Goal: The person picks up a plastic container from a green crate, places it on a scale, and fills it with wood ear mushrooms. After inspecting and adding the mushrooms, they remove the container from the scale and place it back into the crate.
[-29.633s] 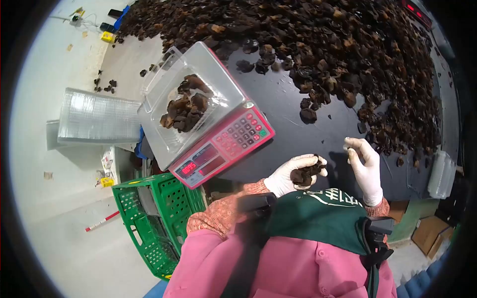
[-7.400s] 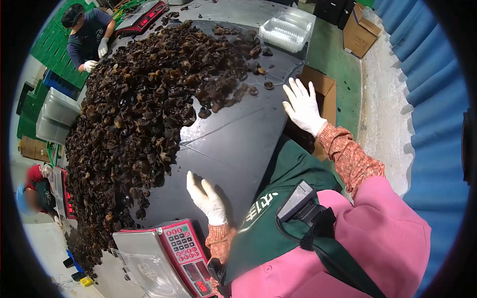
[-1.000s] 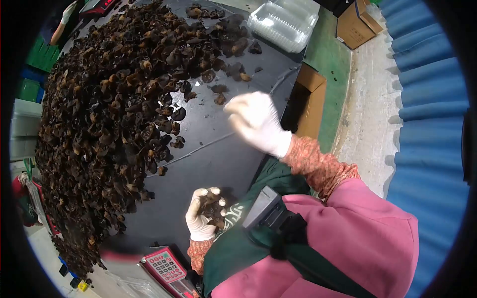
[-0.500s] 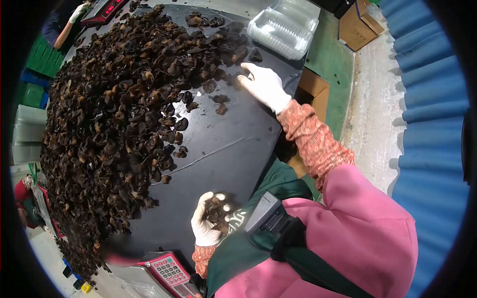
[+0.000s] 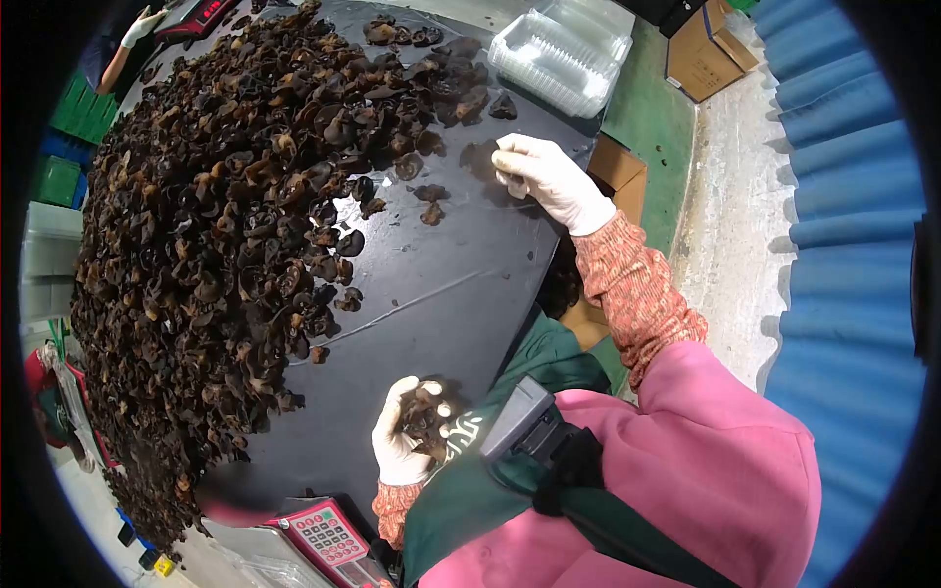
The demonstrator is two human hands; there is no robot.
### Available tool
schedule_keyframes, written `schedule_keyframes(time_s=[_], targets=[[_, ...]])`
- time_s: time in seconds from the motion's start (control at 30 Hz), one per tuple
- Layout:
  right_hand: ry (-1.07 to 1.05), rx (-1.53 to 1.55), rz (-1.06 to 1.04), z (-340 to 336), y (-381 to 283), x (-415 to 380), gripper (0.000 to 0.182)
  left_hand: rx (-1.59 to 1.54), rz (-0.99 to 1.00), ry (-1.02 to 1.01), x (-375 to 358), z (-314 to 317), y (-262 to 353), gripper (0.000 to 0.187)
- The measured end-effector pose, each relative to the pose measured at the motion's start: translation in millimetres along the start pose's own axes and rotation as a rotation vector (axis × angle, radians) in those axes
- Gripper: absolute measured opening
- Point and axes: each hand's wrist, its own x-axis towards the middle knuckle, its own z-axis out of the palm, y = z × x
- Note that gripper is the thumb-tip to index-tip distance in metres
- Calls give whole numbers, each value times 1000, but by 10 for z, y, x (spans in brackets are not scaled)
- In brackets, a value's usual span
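My left hand, in a white glove, is at the lower middle by the green apron. Its fingers are curled around a small clump of dark brown wood ear mushrooms. Higher up, over the table's right side, my right hand, also gloved in white, has its fingers bent together. A blurred dark wood ear mushroom shows at its fingertips, partly hidden by them. A big heap of wood ear mushrooms covers the left of the dark table. A few loose pieces lie between the heap and my right hand.
Stacked clear plastic trays sit at the table's far right corner. A red scale stands at the lower edge. An open cardboard box is beside the table. A co-worker's gloved hand is near another scale at top left.
My right hand has drawn back slightly right and down, away from the heap, and its fingers have closed on a dark piece. My left hand keeps its clump, nearly still.
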Motion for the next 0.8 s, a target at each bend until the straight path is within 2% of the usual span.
schedule_keyframes(time_s=[0.07, 0.13, 0.17, 0.2, 0.27, 0.3, 0.33, 0.4, 0.47, 0.53, 0.6, 0.67, 0.73, 0.8], targets=[[-31, -191, 30, 220, -144, -161, 19, 13, -2, 15, 0, 32, 3, 41], [-390, -344, -216, 466, 20, -267, 22, 26, -16, 43, 14, 104, 11, 46], [-549, -400, -179, 656, 7, -399, 23, 55, -48, 32, 25, 112, 20, 56], [-708, -455, -139, 872, 3, -556, 25, 75, -49, 22, 38, 118, 16, 58], [-750, -569, -513, 1259, 311, -780, 22, 114, -47, 8, 30, 111, 12, 62], [-719, -661, -600, 1428, 319, -860, 24, 61, -58, 222, 3, 31, 2, 62], [-686, -752, -687, 1550, 314, -926, 26, 115, -51, 74, -11, -18, 53, 55], [-695, -605, -802, 1639, 345, -980, 24, -53, 0, 218, 22, -210, 27, 48], [-791, -419, -831, 1643, 290, -948, 24, 253, 190, 143, -44, -280, -3, 44], [-583, -475, -1037, 1545, 220, -794, 23, 86, 149, -13, -62, -176, -1, 41], [-108, -778, -1197, 1265, 105, -394, 27, -39, 92, -176, -40, -105, -9, 41], [300, -944, -895, 803, 88, 20, 31, -25, 68, -89, -67, -126, -70, 40], [635, -1077, -744, 534, 393, 314, 49, -50, -14, -104, -74, -154, -67, 39], [280, -920, -309, 491, 448, 420, 60, -112, -49, -49, -112, -116, -46, 38]])
